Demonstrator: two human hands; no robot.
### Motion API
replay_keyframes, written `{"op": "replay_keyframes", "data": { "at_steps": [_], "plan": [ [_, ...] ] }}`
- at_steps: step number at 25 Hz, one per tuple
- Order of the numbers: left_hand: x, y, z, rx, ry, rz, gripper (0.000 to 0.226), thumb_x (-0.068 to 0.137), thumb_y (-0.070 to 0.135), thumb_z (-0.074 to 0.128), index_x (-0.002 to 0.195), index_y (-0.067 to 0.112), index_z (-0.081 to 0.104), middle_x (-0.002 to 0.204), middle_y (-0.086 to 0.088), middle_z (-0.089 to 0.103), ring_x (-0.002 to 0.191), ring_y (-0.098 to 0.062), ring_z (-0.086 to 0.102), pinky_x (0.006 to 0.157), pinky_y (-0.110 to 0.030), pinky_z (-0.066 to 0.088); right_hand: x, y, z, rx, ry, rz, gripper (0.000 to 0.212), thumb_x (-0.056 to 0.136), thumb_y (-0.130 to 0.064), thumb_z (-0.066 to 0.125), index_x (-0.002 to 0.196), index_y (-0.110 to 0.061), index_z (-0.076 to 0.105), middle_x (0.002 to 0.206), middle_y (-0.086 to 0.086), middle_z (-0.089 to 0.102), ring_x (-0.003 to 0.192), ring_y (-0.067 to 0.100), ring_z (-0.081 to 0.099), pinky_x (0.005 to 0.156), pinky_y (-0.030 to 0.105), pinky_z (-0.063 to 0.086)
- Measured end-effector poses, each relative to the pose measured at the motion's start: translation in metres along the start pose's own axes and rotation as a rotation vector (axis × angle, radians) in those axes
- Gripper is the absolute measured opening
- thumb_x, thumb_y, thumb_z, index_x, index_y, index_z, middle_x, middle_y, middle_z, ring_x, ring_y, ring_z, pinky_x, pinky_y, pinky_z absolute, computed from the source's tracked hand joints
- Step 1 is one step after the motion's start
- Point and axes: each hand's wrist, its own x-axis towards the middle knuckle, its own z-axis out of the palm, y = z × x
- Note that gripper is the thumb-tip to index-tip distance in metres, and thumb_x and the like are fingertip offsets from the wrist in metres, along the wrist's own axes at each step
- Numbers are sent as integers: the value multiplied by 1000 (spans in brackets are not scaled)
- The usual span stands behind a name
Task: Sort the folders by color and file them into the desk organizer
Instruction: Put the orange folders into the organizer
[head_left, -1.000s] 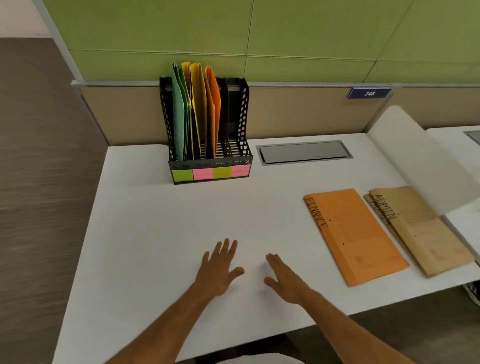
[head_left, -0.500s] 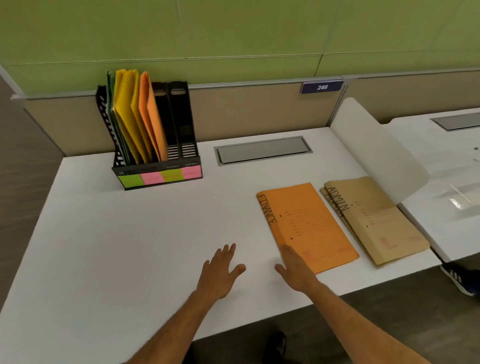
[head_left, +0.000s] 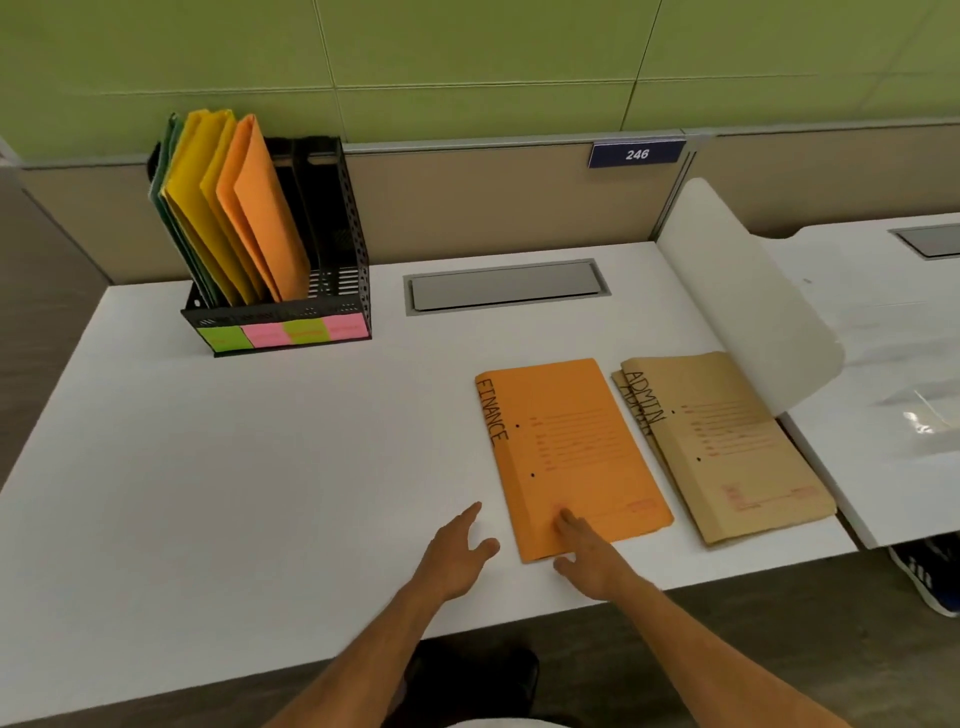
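An orange folder marked FINANCE (head_left: 569, 452) lies flat on the white desk (head_left: 260, 467). My right hand (head_left: 589, 556) rests open on its near left corner, fingers spread on the cover. My left hand (head_left: 457, 553) hovers open just left of the folder, holding nothing. Two tan folders marked ADMIN (head_left: 722, 447) lie stacked to the right. The black desk organizer (head_left: 332, 244) stands at the back left with green, yellow and orange folders (head_left: 260, 208) upright in its left slots; its right slots look empty. Coloured sticky labels run along its front.
A grey cable hatch (head_left: 506, 285) is set into the desk behind the folders. A white curved divider (head_left: 753, 306) rises at the desk's right edge, partly over the tan folders. Another desk lies beyond it. A shoe (head_left: 930, 577) shows on the floor at right.
My view has swung right and nearer to the folders. My right hand moved forward onto the orange FINANCE folder's near corner; my left hand followed toward its left edge.
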Motion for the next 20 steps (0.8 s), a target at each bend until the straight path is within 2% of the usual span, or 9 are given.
{"op": "replay_keyframes", "data": {
  "at_steps": [4,7,10,13,15,20],
  "plan": [
    [10,15,16,-234,-63,-126,74,97,42,62,158,28,23,161,2,34,143,-19,40,115,-38,35,-3,-2,17,-84,-117,-43,84,95,-43,51,157,-25,-3,166,-3,-1,151,24,14,123,42,18],
    [19,23,22,-342,-20,-185,72,95,34,67,155,26,27,154,-1,44,131,-19,48,109,-39,42,1,-4,17,-102,-173,-104,80,96,-42,50,157,-27,1,166,-8,-4,153,20,5,123,42,13],
    [31,22,19,-478,-17,-292,80,93,29,70,157,17,23,151,-7,46,134,-26,48,109,-41,41,2,1,10,-68,-209,-122,76,97,-42,49,157,-30,3,165,-13,-4,153,17,3,123,41,11],
    [38,20,18,-511,-43,-313,56,95,16,68,146,9,44,132,-5,59,118,-22,58,102,-36,47,1,5,2,-6,-227,-96,72,99,-40,48,157,-32,7,165,-13,4,152,18,13,122,38,15],
    [39,20,19,-517,-26,-309,40,95,10,66,133,11,53,122,-3,62,109,-20,61,95,-34,51,2,5,-2,19,-195,-79,67,100,-38,48,157,-31,13,165,-10,12,150,19,21,121,36,18],
    [39,18,17,-542,44,-294,40,91,11,70,128,14,54,128,-9,63,110,-24,64,86,-36,55,3,0,-9,29,-137,-89,57,100,-35,49,153,-25,29,160,1,30,142,25,35,118,38,29]
  ]
}}
